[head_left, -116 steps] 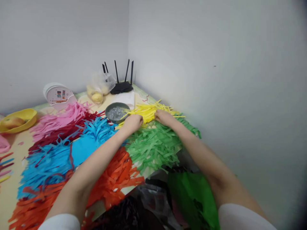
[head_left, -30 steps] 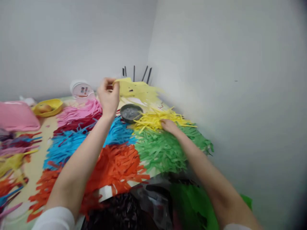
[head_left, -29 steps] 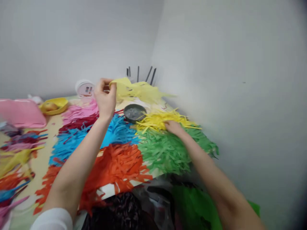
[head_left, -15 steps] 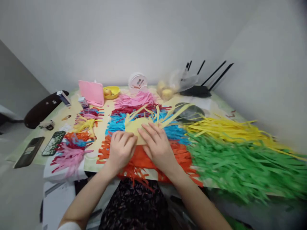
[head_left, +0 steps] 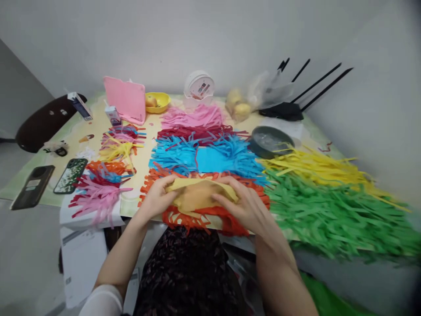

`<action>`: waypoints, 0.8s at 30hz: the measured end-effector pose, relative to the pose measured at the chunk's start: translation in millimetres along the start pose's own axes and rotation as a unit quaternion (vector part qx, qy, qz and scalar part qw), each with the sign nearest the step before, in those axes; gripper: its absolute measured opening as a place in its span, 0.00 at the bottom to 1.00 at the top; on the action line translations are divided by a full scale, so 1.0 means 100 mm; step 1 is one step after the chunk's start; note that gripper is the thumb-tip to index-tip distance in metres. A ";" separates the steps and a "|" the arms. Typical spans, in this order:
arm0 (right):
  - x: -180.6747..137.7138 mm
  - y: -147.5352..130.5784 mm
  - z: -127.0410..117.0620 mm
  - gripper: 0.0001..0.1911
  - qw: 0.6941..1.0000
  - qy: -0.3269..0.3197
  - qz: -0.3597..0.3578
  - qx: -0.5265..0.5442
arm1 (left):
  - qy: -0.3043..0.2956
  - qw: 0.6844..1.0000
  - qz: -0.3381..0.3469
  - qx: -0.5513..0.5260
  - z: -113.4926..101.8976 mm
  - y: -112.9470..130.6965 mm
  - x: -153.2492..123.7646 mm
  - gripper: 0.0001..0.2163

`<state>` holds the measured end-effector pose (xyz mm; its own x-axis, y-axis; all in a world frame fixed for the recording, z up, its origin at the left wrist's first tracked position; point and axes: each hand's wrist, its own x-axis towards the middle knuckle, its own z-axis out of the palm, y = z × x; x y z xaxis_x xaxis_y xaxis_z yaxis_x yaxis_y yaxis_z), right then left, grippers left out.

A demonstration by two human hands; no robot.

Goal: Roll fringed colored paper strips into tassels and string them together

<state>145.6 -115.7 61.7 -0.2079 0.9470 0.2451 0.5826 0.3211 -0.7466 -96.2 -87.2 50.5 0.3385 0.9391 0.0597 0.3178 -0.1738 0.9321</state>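
Note:
A yellow fringed paper sheet (head_left: 197, 197) is held between both hands, lifted just above the orange fringed paper (head_left: 226, 221) at the table's near edge. My left hand (head_left: 157, 198) grips the sheet's left end with curled fingers. My right hand (head_left: 245, 206) pinches its right end. Behind them lie blue (head_left: 207, 156), dark red (head_left: 197, 131) and pink (head_left: 194, 117) fringed papers. To the right are yellow (head_left: 315, 169) and green (head_left: 335, 215) fringed paper piles.
A dark bowl (head_left: 271, 141) stands by the yellow pile. A router (head_left: 286, 109), a bag of fruit (head_left: 243, 105), a white tub (head_left: 199, 87), a yellow dish (head_left: 158, 102) and a pink case (head_left: 125, 98) line the back. Two phones (head_left: 69, 175) lie left, by small mixed fringe bundles (head_left: 105, 184).
My left hand lifted a yellow sheet off the yellow pile and brought it toward me. Both hands laid it over the orange paper and now grip its two ends. The view swung left.

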 end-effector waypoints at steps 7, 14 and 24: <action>0.01 0.15 -0.05 0.14 0.988 0.016 0.010 0.154 | -0.012 0.991 0.010 -0.136 0.02 -0.02 0.05 0.15; 0.02 0.14 -0.17 0.22 0.984 0.023 -0.087 0.152 | -0.093 0.987 0.043 -0.120 -0.18 0.02 0.07 0.12; 0.08 0.08 -0.34 0.22 0.982 -0.007 -0.187 0.029 | -0.167 0.985 -0.011 -0.025 -0.18 0.26 0.18 0.16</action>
<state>175.6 -105.4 78.5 -0.4098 0.7628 0.5003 0.4175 0.6445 -0.6406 -97.8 -69.1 82.3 0.6082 0.7904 -0.0737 0.2864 -0.1319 0.9490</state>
